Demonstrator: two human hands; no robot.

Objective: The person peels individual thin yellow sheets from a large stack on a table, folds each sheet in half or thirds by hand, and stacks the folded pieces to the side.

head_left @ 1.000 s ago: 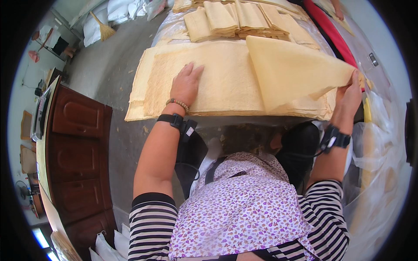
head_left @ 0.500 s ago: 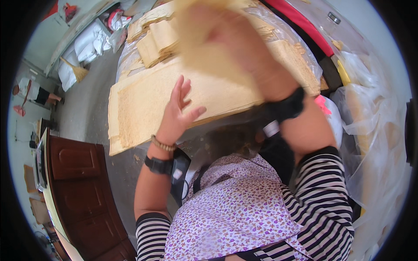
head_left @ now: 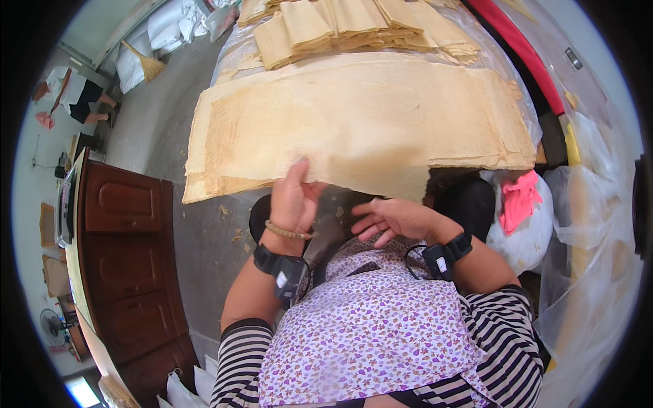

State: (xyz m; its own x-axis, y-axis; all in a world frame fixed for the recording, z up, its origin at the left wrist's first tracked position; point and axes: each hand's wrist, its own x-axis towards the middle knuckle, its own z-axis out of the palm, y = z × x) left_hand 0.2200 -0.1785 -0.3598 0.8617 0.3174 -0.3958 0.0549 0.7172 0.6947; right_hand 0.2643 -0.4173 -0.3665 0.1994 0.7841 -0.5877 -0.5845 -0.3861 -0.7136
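A stack of wide, thin tan sheets with rough edges lies in front of me. On top is a smaller loose sheet, its near edge drooping past the stack and casting a shadow. At that sheet's left corner, my left hand has its thumb over the edge and its other fingers curled below, apparently pinching it. My right hand is just below the drooping edge, palm partly turned up, fingers spread, holding nothing. Behind the stack are several folded bundles of the same sheets.
Clear plastic sheeting hangs on the right. Beside my right knee sits a white sack with a pink cloth. A dark wooden cabinet stands left. Farther off are a broom, white sacks and another person.
My right hand has come down from over the bundles to the stack's near edge, and the blurred sheet it carried now lies on top. My left hand has moved down to the edge.
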